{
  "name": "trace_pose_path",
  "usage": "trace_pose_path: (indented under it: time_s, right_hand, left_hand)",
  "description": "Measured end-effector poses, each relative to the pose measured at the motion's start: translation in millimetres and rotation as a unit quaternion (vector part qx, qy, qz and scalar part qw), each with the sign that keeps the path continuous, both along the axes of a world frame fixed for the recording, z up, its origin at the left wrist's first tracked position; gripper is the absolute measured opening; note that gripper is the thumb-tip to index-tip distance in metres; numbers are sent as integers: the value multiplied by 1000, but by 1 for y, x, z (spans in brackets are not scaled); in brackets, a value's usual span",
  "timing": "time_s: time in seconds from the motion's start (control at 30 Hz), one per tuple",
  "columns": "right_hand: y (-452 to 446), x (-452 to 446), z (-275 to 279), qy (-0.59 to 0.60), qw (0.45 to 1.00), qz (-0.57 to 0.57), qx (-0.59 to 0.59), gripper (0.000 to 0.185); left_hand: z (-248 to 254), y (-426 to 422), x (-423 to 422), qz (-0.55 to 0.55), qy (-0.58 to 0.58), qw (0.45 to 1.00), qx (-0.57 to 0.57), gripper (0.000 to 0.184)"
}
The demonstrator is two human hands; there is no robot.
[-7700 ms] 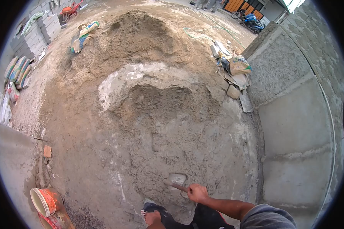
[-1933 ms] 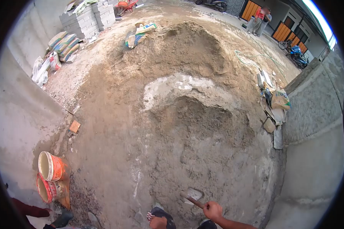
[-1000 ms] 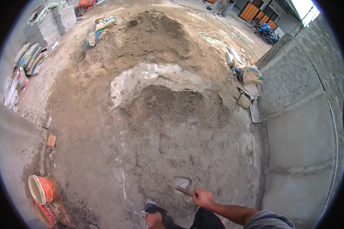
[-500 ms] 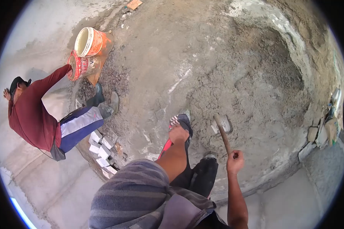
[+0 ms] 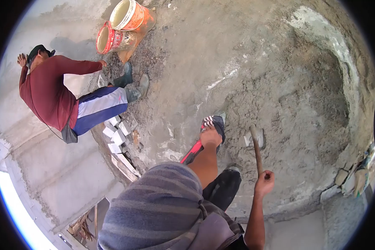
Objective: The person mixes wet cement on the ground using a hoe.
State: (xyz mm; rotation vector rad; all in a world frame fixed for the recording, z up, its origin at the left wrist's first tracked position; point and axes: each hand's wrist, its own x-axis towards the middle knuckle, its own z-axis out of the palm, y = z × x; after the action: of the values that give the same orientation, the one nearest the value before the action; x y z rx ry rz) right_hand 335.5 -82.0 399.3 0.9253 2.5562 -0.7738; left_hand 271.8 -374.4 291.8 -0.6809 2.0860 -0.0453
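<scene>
My right hand (image 5: 264,183) is wrapped round the wooden handle (image 5: 258,156) of a hoe-like tool. Its pale metal blade (image 5: 261,138) rests in the wet grey mortar and is partly hidden behind the handle. My left hand (image 5: 211,136) lies against my bent leg, at the dark trousers with a red stripe (image 5: 192,152) and a white-striped patch. How its fingers are placed does not show clearly. Grey striped cloth (image 5: 150,204) fills the bottom of the view.
A co-worker in a maroon top (image 5: 52,93) bends at the left. Near that person stand an orange-and-white bucket (image 5: 135,18) and a red-rimmed bucket (image 5: 120,41). White blocks (image 5: 117,136) lie below. Rough mortar (image 5: 296,96) spreads to the right, with debris (image 5: 356,177) at its edge.
The whole view has shifted, so most things sit farther right. The co-worker's arm has come away from the red-rimmed bucket. My right hand still grips the handle, and the blade stays in the mortar.
</scene>
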Motion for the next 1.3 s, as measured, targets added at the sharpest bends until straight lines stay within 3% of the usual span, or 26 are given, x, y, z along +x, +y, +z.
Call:
trace_pose_path:
  time_s: [0.33,1.3]
  right_hand:
    - [1,-3,2,12,1000,5,-15,11]
    - [2,8,-6,6,1000,-26,11,7]
  left_hand:
    - [-18,-7,13,34,2,999,9,67]
    - [-13,-4,13,-32,-7,999,-19,63]
